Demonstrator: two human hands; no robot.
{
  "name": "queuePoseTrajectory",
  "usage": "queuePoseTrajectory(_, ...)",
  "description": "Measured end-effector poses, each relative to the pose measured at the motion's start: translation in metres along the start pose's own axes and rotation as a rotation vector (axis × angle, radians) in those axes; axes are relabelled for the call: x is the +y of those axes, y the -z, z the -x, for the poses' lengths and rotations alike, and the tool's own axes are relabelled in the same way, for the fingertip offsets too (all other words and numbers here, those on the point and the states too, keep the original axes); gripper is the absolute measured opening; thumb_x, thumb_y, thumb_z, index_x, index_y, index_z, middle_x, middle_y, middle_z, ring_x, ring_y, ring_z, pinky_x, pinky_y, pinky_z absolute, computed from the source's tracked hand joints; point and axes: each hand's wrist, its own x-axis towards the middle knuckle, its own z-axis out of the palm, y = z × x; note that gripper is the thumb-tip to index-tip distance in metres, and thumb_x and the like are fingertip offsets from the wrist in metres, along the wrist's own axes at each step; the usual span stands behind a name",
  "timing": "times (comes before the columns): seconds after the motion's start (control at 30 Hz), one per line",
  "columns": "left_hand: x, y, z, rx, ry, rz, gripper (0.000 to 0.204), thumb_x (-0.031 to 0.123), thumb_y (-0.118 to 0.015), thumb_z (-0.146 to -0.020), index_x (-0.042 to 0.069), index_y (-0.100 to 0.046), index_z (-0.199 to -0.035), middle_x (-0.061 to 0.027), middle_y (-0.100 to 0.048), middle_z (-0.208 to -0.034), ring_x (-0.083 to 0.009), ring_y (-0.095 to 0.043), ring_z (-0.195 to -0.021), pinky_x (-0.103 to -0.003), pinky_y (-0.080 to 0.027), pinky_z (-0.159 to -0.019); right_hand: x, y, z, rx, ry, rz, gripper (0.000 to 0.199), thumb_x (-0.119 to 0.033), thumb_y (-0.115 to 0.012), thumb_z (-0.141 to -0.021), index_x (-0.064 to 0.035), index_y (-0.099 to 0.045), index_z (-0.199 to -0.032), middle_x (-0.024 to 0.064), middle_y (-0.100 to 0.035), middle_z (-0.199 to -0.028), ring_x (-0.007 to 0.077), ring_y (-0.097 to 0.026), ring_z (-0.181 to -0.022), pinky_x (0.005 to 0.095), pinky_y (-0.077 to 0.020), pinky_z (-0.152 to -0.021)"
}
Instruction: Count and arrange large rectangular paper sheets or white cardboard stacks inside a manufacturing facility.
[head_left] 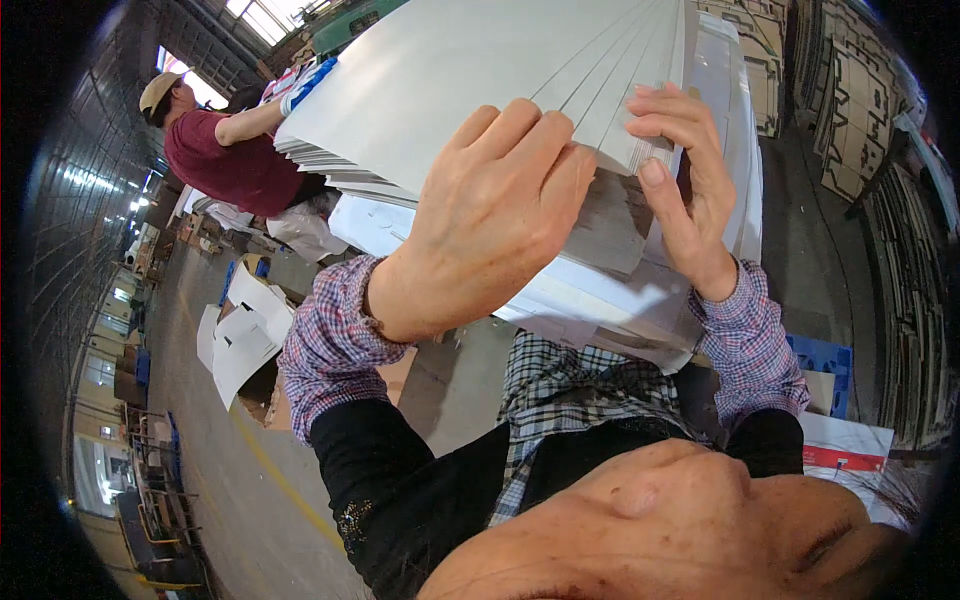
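Maroon cloth covers a co-worker (235, 150) beyond the left hand's grip, far off to its left, and below that person pale flat pieces (250, 330) lie near the floor. The co-worker's blue-and-white glove (308, 85) rests at the far left edge of the white sheets (430, 90), which lie in a thick stack reaching up and away from the grip. The left hand (500, 210) is closed on the near edge of these sheets, back of the hand upward, its fingertips hidden. Just right of its knuckles several sheet edges fan apart in thin lines. Below that fan is a grey surface (615, 215). Beside the grip, the right hand (690, 190) is open, fingers spread and thumb tip at the sheets' near right corner. Right of and below both hands sits a blue pallet (825, 365); well apart, farther right, stand tan boards (860, 110) with dark angular lines.
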Motion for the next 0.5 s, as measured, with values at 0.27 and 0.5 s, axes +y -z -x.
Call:
queuePoseTrajectory(0.27, -0.0038, -0.0075, -0.0018, 0.088, -0.034, 0.058, 0.024, -0.003, -0.075, -0.074, -0.003, -0.067, -0.096, -0.0108, -0.064, -0.093, -0.0282, -0.061, -0.081, -0.037, -0.051, -0.071, -0.0016, 0.0011, -0.0003, -0.040, 0.003, 0.053, 0.032, -0.014, -0.069, -0.088, -0.0017, -0.066, -0.117, 0.0159, -0.063, -0.123, 0.0341, -0.056, -0.125, 0.0535, -0.0305, -0.119)
queuePoseTrajectory(0.5, -0.0031, -0.0066, -0.0036, 0.086, -0.058, 0.087, 0.021, -0.005, -0.073, -0.074, -0.006, -0.065, -0.093, -0.0123, -0.062, -0.090, -0.0288, -0.059, -0.078, -0.037, -0.050, -0.068, -0.0017, 0.0025, 0.0002, -0.062, 0.026, 0.089, 0.034, -0.016, -0.069, -0.088, -0.0021, -0.065, -0.120, 0.0154, -0.063, -0.122, 0.0343, -0.056, -0.124, 0.0542, -0.0310, -0.118)
